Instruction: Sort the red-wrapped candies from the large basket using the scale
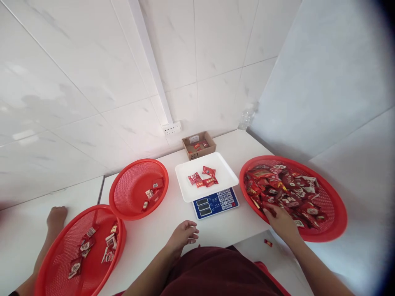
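We found wrapped packets [290, 200] heaped in the fullest basket [332, 210], apparently light, slick and crushable, best pinched by sealed ends. The right hand [280, 221] touched them, its grip unclear to us; the left hand [182, 235] hung empty, loosely curled.

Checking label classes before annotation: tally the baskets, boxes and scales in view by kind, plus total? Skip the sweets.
Red baskets: 3
Cardboard box: 1
Digital scale: 1
Total: 5
Not counted: red edge at the bottom, too cut off to identify.
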`<state>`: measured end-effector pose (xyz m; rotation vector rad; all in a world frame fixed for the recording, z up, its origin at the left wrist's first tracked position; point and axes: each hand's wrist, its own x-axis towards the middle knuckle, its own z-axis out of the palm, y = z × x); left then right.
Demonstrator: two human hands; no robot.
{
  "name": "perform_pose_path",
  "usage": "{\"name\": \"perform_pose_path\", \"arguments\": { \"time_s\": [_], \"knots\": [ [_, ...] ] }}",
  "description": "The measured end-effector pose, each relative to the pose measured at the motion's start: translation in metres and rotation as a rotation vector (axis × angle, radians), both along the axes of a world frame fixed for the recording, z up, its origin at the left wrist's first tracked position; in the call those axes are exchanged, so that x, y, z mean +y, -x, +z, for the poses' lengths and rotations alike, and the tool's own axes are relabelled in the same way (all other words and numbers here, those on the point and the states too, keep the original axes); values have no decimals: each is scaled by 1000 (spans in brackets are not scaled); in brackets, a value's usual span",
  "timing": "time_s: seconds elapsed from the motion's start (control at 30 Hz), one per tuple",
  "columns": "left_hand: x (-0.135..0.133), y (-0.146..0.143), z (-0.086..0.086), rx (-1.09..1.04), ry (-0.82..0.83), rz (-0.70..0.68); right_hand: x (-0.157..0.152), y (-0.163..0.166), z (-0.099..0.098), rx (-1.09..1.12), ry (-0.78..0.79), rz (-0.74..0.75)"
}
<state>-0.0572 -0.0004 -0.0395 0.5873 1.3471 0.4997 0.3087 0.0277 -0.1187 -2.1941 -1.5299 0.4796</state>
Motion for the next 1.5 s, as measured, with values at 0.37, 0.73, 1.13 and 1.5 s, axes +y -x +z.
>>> {"name": "perform_pose_path", "arguments": {
  "time_s": [0.37, 0.73, 1.13, 1.5],
  "knots": [
    [5, -4, 7, 23, -39, -50, 6, -11, -11, -202, 81, 52],
    [9, -6, -6, 83, -55, -33, 3, -17, 2, -51, 54, 24],
    [18, -7, -3, 39, -9, -53, 42, -64, 1, -107, 132, -225],
    [24, -5, -16, 28, 22, -40, 31, -42, 19, 39, 145, 50]
  ]
}}
